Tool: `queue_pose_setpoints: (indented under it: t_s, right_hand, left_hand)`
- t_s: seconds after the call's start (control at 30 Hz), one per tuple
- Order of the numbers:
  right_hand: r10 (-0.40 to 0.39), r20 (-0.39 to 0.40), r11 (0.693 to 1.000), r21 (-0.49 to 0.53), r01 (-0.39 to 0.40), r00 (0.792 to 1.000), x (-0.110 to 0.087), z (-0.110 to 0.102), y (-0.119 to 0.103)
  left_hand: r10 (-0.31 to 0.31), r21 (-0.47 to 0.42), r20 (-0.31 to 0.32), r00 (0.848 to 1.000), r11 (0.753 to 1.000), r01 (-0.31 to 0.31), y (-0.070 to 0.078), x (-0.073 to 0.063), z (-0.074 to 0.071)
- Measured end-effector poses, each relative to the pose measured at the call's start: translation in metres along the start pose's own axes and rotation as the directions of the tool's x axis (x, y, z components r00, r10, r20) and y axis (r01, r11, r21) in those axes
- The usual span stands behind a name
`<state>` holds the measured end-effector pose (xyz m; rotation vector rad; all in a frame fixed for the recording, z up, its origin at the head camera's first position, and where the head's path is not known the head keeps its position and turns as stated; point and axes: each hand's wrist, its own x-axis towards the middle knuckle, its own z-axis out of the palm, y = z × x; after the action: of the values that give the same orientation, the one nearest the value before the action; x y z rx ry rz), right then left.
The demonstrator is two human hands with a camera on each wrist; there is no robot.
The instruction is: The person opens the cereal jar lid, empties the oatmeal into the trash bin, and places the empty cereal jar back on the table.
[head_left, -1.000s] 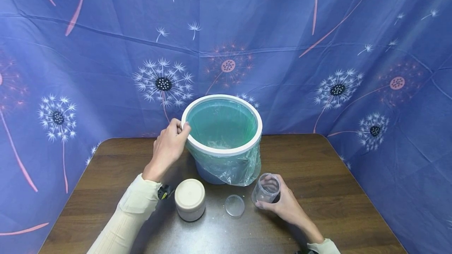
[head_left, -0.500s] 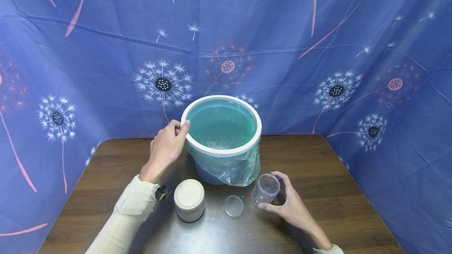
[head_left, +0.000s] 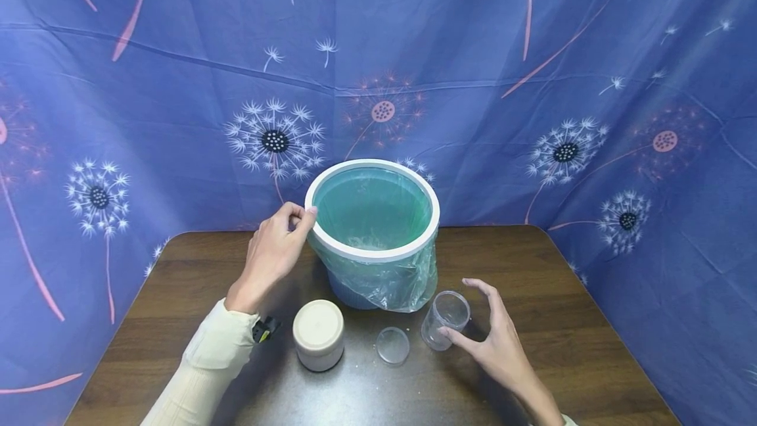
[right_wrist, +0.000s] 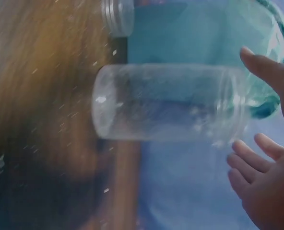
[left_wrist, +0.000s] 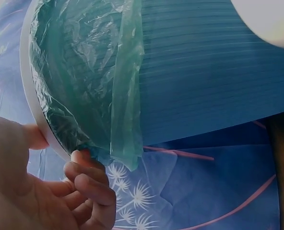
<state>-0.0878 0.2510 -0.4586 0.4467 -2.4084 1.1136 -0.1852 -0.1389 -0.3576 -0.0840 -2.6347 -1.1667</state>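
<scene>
A blue ribbed trash bin (head_left: 345, 291) with a white rim ring (head_left: 372, 255) stands at the table's back, lined with a thin green plastic bag (head_left: 402, 275). My left hand (head_left: 272, 248) pinches the rim at its left side; in the left wrist view the thumb is over the white ring and a fingertip beneath it, against the bag. A clear plastic jar (head_left: 436, 332) without its lid stands upright right of the bin. My right hand (head_left: 503, 350) is spread beside it, thumb in front and fingers apart from it. The right wrist view shows the jar (right_wrist: 166, 103) see-through, with specks on it.
A clear round lid (head_left: 393, 346) lies on the wooden table (head_left: 532, 281) left of the jar. Further left stands a squat container (head_left: 318, 337) with a cream top. Small white crumbs are scattered near the jar. A blue dandelion-print cloth (head_left: 461, 31) hangs behind.
My right hand has let go of the jar; its fingers have spread and drawn back to the right. The left hand has loosened slightly at the rim, and its wrist has dropped a little.
</scene>
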Motion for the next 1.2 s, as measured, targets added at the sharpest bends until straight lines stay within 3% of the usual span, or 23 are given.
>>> queue_pose_setpoints:
  t_s: [0.13, 0.3, 0.4, 0.67, 0.9, 1.2]
  right_hand:
    - [-0.085, -0.059, 0.996, -0.003, 0.085, 0.995, 0.002, 0.003, -0.017]
    - [-0.208, -0.144, 0.974, 0.058, 0.218, 0.967, 0.003, 0.017, -0.038]
    - [-0.263, -0.146, 0.956, 0.095, 0.278, 0.954, 0.001, 0.03, -0.047]
    - [-0.317, -0.013, 0.93, 0.192, 0.313, 0.948, -0.001, 0.059, -0.05]
    - [-0.262, 0.146, 0.95, 0.215, 0.228, 0.954, 0.002, 0.07, -0.053]
    - [-0.288, 0.318, 0.935, 0.296, 0.194, 0.903, 0.012, 0.089, -0.052]
  left_hand:
    - [-0.003, -0.005, 0.017, 1.0, 1.0, 0.003, 0.002, 0.001, 0.0]
    - [-0.013, -0.003, 0.028, 1.0, 1.0, 0.013, 0.003, 0.002, 0.0]
    - [-0.018, -0.002, 0.035, 0.999, 1.0, 0.018, 0.004, 0.003, -0.001]
    - [-0.025, -0.002, 0.043, 0.999, 1.0, 0.025, 0.003, 0.002, 0.002]
    - [-0.018, -0.005, 0.035, 0.999, 1.0, 0.018, 0.003, 0.001, 0.003]
    - [-0.018, -0.008, 0.04, 0.999, 1.0, 0.018, 0.005, 0.001, 0.002]
